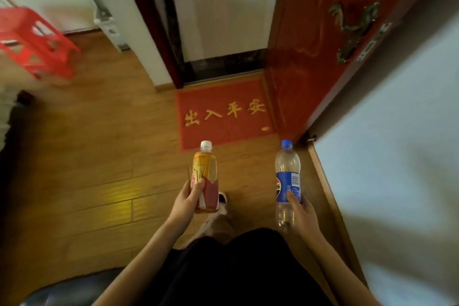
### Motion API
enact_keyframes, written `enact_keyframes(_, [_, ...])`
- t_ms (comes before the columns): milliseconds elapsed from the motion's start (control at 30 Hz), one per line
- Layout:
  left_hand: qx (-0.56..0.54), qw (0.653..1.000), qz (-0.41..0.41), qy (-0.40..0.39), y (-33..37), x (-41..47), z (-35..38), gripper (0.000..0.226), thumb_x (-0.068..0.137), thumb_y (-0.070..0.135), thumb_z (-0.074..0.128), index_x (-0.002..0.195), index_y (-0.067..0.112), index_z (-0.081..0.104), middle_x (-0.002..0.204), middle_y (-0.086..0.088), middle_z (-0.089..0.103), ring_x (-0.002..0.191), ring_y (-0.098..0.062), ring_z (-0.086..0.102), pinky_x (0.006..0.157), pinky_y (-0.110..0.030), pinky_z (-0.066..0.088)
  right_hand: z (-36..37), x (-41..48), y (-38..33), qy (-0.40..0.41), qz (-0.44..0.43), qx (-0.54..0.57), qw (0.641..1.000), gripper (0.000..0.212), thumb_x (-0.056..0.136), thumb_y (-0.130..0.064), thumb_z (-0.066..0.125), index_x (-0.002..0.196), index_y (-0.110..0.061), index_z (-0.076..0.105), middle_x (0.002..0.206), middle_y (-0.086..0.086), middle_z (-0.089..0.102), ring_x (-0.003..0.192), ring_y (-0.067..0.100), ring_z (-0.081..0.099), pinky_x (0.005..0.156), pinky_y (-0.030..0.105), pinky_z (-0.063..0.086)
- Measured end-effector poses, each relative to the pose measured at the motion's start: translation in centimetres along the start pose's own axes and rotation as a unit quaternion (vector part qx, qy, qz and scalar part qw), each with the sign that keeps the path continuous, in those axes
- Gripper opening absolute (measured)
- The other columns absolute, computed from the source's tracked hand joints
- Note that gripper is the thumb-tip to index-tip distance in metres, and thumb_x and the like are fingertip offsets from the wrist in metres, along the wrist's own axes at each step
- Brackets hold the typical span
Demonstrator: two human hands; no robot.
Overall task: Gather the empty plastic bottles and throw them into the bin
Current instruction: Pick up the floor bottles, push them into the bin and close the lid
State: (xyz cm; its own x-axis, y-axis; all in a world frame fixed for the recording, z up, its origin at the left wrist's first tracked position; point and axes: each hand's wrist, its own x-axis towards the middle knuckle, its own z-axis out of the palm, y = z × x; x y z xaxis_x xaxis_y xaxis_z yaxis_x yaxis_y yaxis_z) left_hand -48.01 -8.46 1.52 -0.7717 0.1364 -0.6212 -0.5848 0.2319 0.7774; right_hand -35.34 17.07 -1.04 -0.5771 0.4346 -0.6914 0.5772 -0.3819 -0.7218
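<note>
My left hand (187, 200) grips a yellow-and-red labelled plastic bottle (207, 176) with a white cap, held upright above the wooden floor. My right hand (301, 212) grips a clear plastic bottle (288, 171) with a blue label and a blue cap, also upright, near the right wall. Both bottles are held at about the same height in front of my body. No bin is in view.
A red doormat (223, 113) with yellow characters lies ahead before an open doorway. The red door (323, 40) stands open on the right. A red plastic stool (32, 42) sits far left. A white wall (397, 169) runs close along the right side.
</note>
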Motion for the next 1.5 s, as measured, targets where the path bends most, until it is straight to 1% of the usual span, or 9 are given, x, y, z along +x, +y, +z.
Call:
enact_keyframes(300, [-0.104, 0.983, -0.023, 0.151, -1.5, -0.4, -8.2, 0.014, 0.095, 0.041, 0.050, 0.101, 0.031, 0.057, 0.098, -0.002, 0.070, 0.087, -0.016, 0.069, 0.064, -0.024, 0.054, 10.2, 3.4, -5.0, -0.148, -0.047, -0.197, 0.968, 0.040, 0.088, -0.049, 0.061, 0.107, -0.014, 0.061, 0.078, 0.007, 0.072, 0.063, 0.020, 0.069, 0.055, 0.030, 0.055])
enact_keyframes(433, [-0.140, 0.972, -0.045, 0.185, -2.0, 0.7, -12.7, 0.032, 0.094, 0.046, 0.049, 0.118, 0.023, 0.052, 0.105, -0.006, 0.068, 0.094, -0.022, 0.068, 0.074, -0.033, 0.056, 17.4, 5.5, -6.5, -0.164, -0.071, -0.226, 0.957, 0.065, 0.063, -0.068, 0.067, 0.096, -0.012, 0.066, 0.068, 0.001, 0.070, 0.055, 0.011, 0.066, 0.051, 0.022, 0.051])
enact_keyframes(600, [-0.153, 0.960, -0.032, 0.233, 0.0, 3.3, -19.6, 0.041, 0.091, 0.053, 0.052, 0.112, 0.019, 0.058, 0.099, -0.003, 0.070, 0.090, -0.018, 0.068, 0.068, -0.024, 0.051, 28.1, 8.4, -9.3, -0.212, -0.066, -0.264, 0.939, 0.059, 0.069, -0.060, 0.071, 0.097, -0.009, 0.066, 0.064, 0.000, 0.067, 0.050, 0.011, 0.062, 0.048, 0.025, 0.049])
enact_keyframes(700, [-0.162, 0.953, -0.015, 0.255, 1.8, 4.8, -23.5, 0.046, 0.087, 0.061, 0.054, 0.109, 0.022, 0.059, 0.096, -0.001, 0.071, 0.085, -0.012, 0.068, 0.062, -0.018, 0.050, 34.2, 9.9, -11.2, -0.240, -0.088, -0.273, 0.927, 0.028, 0.093, -0.032, 0.062, 0.102, -0.005, 0.063, 0.065, 0.004, 0.064, 0.044, 0.012, 0.058, 0.040, 0.026, 0.047])
enact_keyframes(800, [-0.177, 0.946, -0.018, 0.271, 2.7, 6.2, -26.3, 0.043, 0.092, 0.053, 0.049, 0.115, 0.017, 0.057, 0.099, -0.003, 0.071, 0.082, -0.012, 0.069, 0.058, -0.015, 0.051, 39.3, 10.9, -13.4, -0.257, -0.114, -0.295, 0.913, 0.014, 0.096, -0.024, 0.057, 0.095, -0.011, 0.062, 0.058, 0.003, 0.062, 0.037, 0.009, 0.056, 0.035, 0.018, 0.042])
enact_keyframes(1200, [-0.219, 0.916, -0.056, 0.332, 9.0, 20.3, -37.5, 0.038, 0.094, 0.052, 0.047, 0.107, 0.018, 0.060, 0.095, -0.002, 0.072, 0.084, -0.015, 0.068, 0.066, -0.021, 0.048, 57.5, 22.1, -21.2, -0.306, -0.114, -0.337, 0.883, 0.013, 0.097, -0.025, 0.056, 0.097, -0.013, 0.062, 0.070, 0.010, 0.066, 0.049, 0.016, 0.060, 0.043, 0.023, 0.049])
enact_keyframes(1300, [-0.224, 0.909, -0.053, 0.347, 12.8, 24.6, -41.5, 0.045, 0.092, 0.055, 0.048, 0.113, 0.018, 0.059, 0.099, -0.002, 0.072, 0.088, -0.017, 0.069, 0.069, -0.024, 0.050, 63.1, 25.2, -24.8, -0.321, -0.081, -0.346, 0.878, 0.030, 0.094, -0.034, 0.059, 0.109, -0.008, 0.061, 0.086, 0.020, 0.070, 0.063, 0.025, 0.064, 0.050, 0.027, 0.052])
enact_keyframes(1400, [-0.227, 0.908, -0.042, 0.350, 17.0, 28.1, -45.3, 0.057, 0.086, 0.063, 0.050, 0.118, 0.016, 0.057, 0.102, -0.003, 0.072, 0.085, -0.013, 0.071, 0.064, -0.020, 0.052, 69.1, 27.2, -28.7, -0.322, -0.079, -0.340, 0.880, 0.059, 0.074, -0.059, 0.070, 0.107, -0.011, 0.062, 0.081, 0.018, 0.071, 0.061, 0.029, 0.066, 0.056, 0.031, 0.053])
enact_keyframes(1500, [-0.235, 0.904, -0.039, 0.355, 20.8, 31.5, -48.6, 0.059, 0.082, 0.065, 0.053, 0.115, 0.017, 0.056, 0.098, -0.004, 0.071, 0.073, -0.008, 0.072, 0.053, -0.015, 0.052, 75.2, 28.9, -32.2, -0.336, -0.079, -0.349, 0.871, 0.036, 0.089, -0.040, 0.063, 0.108, -0.009, 0.061, 0.075, 0.013, 0.067, 0.053, 0.020, 0.064, 0.045, 0.028, 0.051])
